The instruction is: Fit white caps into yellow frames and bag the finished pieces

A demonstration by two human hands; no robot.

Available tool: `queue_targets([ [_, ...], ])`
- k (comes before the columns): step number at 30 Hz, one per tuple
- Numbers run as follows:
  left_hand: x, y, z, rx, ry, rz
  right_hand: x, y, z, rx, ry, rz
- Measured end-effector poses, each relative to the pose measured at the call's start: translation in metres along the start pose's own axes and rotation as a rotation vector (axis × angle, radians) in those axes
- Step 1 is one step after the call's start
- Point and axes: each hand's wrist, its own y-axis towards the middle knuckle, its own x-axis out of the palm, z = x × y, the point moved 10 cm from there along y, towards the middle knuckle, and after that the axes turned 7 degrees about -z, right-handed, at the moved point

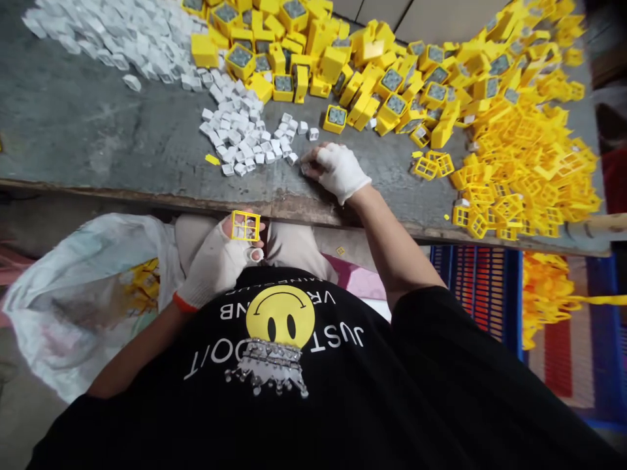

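Head view, left hand (pixel 213 258): fingers grasping yellow frame (pixel 245 225) over the lap; loose pinch might drop it.
Right hand (pixel 337 170): fingertips low at table (pixel 88 137), beside white pieces (pixel 245 134); grip, cannot tell; careless sweep could scatter them.
Frame pile (pixel 533 170): crowds the edge; a knock might spill some.

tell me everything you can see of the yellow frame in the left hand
The yellow frame looks like plastic, roughly square, with thin crossing bars that split it into four openings. The gloved left hand holds it, grid facing the camera, by the near edge of the table. Detail behind the openings is too small to tell.
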Motion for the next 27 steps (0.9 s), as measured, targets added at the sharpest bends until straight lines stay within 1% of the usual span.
queue_targets([
  [3,-0.002,0.002,-0.013,-0.045,-0.19,-0.009,-0.001,-0.018,-0.001,0.061,0.092,-0.005],
  [4,-0.001,0.004,-0.014,-0.044,-0.198,-0.021,-0.001,-0.024,-0.001,0.07,0.113,-0.001],
  [8,0.006,0.012,-0.018,-0.024,-0.157,-0.06,-0.004,-0.043,-0.002,0.113,0.106,0.039],
  [11,0.009,0.014,-0.019,-0.006,-0.107,-0.042,-0.008,-0.053,-0.004,0.143,0.038,0.066],
  [15,0.009,0.012,-0.02,-0.007,-0.065,0.002,-0.007,-0.052,-0.011,0.126,-0.043,0.059],
  [18,0.011,0.013,-0.022,-0.008,-0.097,-0.005,-0.005,-0.047,-0.015,0.139,-0.057,0.047],
  [20,0.013,0.016,-0.022,0.006,-0.127,-0.035,-0.008,-0.05,-0.027,0.109,0.011,0.102],
  [24,0.018,0.02,-0.02,0.012,-0.15,-0.08,-0.018,-0.078,-0.076,-0.092,0.375,0.28],
  [26,0.023,0.021,-0.02,0.004,-0.144,-0.099,-0.02,-0.092,-0.097,-0.153,0.531,0.345],
  [27,0.027,0.021,-0.019,0.0,-0.14,-0.115,-0.021,-0.098,-0.105,-0.169,0.567,0.366],
])
